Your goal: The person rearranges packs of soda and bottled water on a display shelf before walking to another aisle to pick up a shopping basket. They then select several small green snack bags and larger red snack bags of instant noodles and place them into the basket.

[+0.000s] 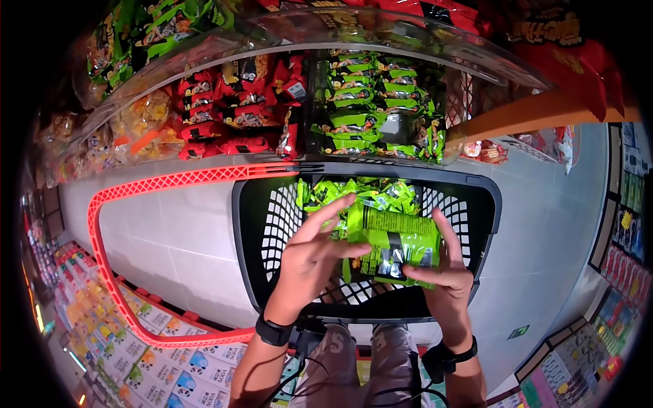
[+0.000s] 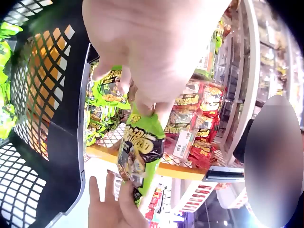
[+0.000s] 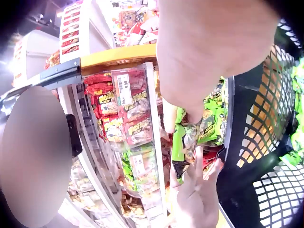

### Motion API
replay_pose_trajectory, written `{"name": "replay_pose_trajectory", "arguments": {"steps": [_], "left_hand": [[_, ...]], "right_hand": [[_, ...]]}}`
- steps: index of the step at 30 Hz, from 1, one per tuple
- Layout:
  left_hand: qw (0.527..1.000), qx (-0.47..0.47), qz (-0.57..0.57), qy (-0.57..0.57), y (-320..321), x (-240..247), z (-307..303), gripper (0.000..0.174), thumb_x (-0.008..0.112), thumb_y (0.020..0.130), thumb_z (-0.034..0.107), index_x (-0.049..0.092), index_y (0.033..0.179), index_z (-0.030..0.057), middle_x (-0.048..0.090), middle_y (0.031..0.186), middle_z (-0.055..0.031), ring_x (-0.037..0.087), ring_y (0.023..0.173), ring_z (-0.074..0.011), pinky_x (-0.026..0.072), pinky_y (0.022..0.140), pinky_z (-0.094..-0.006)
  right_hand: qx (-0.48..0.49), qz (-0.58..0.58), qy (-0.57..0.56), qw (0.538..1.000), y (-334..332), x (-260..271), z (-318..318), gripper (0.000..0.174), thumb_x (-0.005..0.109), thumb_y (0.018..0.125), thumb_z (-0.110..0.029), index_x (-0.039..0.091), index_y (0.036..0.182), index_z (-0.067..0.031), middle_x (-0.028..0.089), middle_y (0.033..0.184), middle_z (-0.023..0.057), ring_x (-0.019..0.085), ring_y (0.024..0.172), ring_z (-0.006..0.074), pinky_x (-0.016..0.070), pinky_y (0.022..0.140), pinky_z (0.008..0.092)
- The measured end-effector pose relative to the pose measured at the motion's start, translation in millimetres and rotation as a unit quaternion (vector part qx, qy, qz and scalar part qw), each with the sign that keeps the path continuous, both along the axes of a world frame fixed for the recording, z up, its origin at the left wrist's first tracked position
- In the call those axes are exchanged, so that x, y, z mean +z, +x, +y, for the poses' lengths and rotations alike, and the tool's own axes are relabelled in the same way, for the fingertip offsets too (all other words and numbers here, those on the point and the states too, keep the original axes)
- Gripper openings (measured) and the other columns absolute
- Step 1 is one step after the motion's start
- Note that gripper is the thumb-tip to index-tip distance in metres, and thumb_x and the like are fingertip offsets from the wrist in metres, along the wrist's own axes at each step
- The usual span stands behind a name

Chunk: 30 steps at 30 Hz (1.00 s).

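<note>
Green packet (image 1: 391,245) pinched between left hand (image 1: 314,255) and right hand (image 1: 445,272) above the black basket (image 1: 367,311), green packets (image 1: 388,194) inside basket, red handle (image 1: 109,258) left of basket.

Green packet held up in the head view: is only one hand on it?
No, the left hand and the right hand hold the green packet from opposite sides, over the black basket.

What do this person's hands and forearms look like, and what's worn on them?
The left hand and right hand are ungloved; no sleeves show on the forearms. A black left wristband and black right wristband each sit by a dark, boxy unit. Thin dark cables run nearby.
</note>
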<state>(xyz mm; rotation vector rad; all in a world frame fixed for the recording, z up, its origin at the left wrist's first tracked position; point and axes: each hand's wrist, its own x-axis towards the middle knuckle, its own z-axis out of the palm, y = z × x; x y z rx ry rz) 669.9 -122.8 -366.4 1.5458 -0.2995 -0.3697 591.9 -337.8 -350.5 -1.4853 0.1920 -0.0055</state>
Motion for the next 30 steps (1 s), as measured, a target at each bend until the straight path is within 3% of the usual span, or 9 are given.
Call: {"name": "replay_pose_trajectory", "arguments": {"steps": [2, 7, 10, 11, 18, 21, 24, 25, 30], "left_hand": [[0.991, 0.018, 0.107, -0.077, -9.2, 0.1, 1.9, 0.032, 0.059, 0.078, -0.016, 0.077, 0.099, -0.0001, 0.047, 0.146, -0.0230, 0.056, 0.125, -0.0300, 0.0488, 0.101, -0.0407], [0.993, 0.011, 0.015, 0.113, -9.9, 5.2, -1.5, 0.026, 0.055, 0.079, -0.022, 0.072, 0.087, -0.0050, 0.047, 0.147, -0.0220, 0.068, 0.105, -0.0206, 0.0518, 0.091, -0.0313], [0.989, 0.057, 0.127, 0.050, -16.0, -3.5, -3.1, 0.026, 0.054, 0.074, -0.026, 0.065, 0.081, -0.0045, 0.047, 0.148, -0.0233, 0.064, 0.095, -0.0099, 0.0480, 0.064, -0.0215], [0.988, 0.066, 0.138, 0.008, -17.2, -7.8, -4.1, 0.022, 0.055, 0.078, -0.023, 0.065, 0.089, -0.0076, 0.046, 0.149, -0.0184, 0.064, 0.091, -0.0081, 0.0502, 0.074, -0.0213], [0.978, 0.055, 0.200, -0.014, -25.8, -12.6, 2.2, 0.032, 0.051, 0.078, -0.026, 0.062, 0.101, -0.0075, 0.048, 0.148, -0.0154, 0.066, 0.092, -0.0105, 0.0481, 0.067, -0.0228], [0.971, 0.089, 0.216, -0.057, -31.8, -17.7, -3.1, 0.037, 0.053, 0.079, -0.023, 0.066, 0.107, -0.0032, 0.050, 0.146, -0.0168, 0.066, 0.094, -0.0113, 0.0482, 0.067, -0.0232], [0.988, 0.023, 0.130, 0.082, -29.1, -16.9, 4.5, 0.045, 0.055, 0.077, -0.019, 0.070, 0.114, 0.0041, 0.053, 0.143, -0.0183, 0.066, 0.102, -0.0136, 0.0494, 0.070, -0.0230], [0.987, 0.014, 0.130, 0.092, -26.8, -13.1, 4.9, 0.052, 0.056, 0.076, -0.016, 0.071, 0.119, 0.0092, 0.055, 0.141, -0.0189, 0.065, 0.111, -0.0167, 0.0498, 0.074, -0.0225], [0.990, 0.008, 0.117, 0.082, -25.1, -8.4, 3.3, 0.053, 0.058, 0.076, -0.015, 0.070, 0.121, 0.0092, 0.053, 0.143, -0.0190, 0.064, 0.116, -0.0210, 0.0521, 0.083, -0.0260]], "right_hand": [[-0.021, -0.006, 0.021, 1.000, -0.3, 3.4, 6.7, 0.037, 0.077, 0.072, 0.010, 0.080, 0.098, -0.0171, 0.035, 0.155, 0.0146, 0.039, 0.140, 0.0344, 0.0396, 0.111, 0.0446], [-0.019, -0.029, -0.111, 0.993, -4.9, -2.0, 4.6, 0.024, 0.077, 0.072, 0.012, 0.079, 0.086, -0.0074, 0.040, 0.150, 0.0230, 0.050, 0.131, 0.0401, 0.0454, 0.106, 0.0462], [-0.030, -0.037, -0.124, 0.991, -8.2, -6.3, 3.4, 0.019, 0.077, 0.071, 0.011, 0.076, 0.083, -0.0039, 0.040, 0.150, 0.0231, 0.052, 0.129, 0.0411, 0.0482, 0.103, 0.0446], [-0.034, -0.039, -0.111, 0.992, -9.6, -8.3, 4.0, 0.015, 0.076, 0.073, 0.011, 0.073, 0.081, -0.0008, 0.041, 0.149, 0.0247, 0.053, 0.128, 0.0425, 0.0497, 0.100, 0.0435], [0.018, -0.084, -0.197, 0.977, -3.7, -13.2, -4.6, 0.018, 0.070, 0.075, 0.016, 0.068, 0.085, 0.0019, 0.040, 0.148, 0.0284, 0.050, 0.132, 0.0419, 0.0441, 0.107, 0.0451], [0.015, -0.080, -0.283, 0.956, -1.6, -10.6, -6.1, 0.015, 0.071, 0.079, 0.012, 0.065, 0.079, -0.0009, 0.046, 0.144, 0.0271, 0.053, 0.128, 0.0406, 0.0475, 0.104, 0.0457], [0.028, -0.118, -0.306, 0.944, 0.3, -8.6, -8.2, 0.023, 0.067, 0.073, 0.019, 0.062, 0.086, 0.0007, 0.048, 0.142, 0.0276, 0.052, 0.129, 0.0417, 0.0452, 0.107, 0.0455], [0.024, -0.110, -0.311, 0.944, -0.5, -7.8, -8.6, 0.025, 0.068, 0.072, 0.019, 0.061, 0.087, 0.0001, 0.049, 0.140, 0.0274, 0.053, 0.128, 0.0414, 0.0460, 0.106, 0.0448], [0.003, -0.094, -0.337, 0.937, -2.3, -6.8, -8.7, 0.037, 0.069, 0.068, 0.019, 0.056, 0.094, -0.0031, 0.054, 0.136, 0.0259, 0.057, 0.124, 0.0399, 0.0499, 0.102, 0.0419]]}}
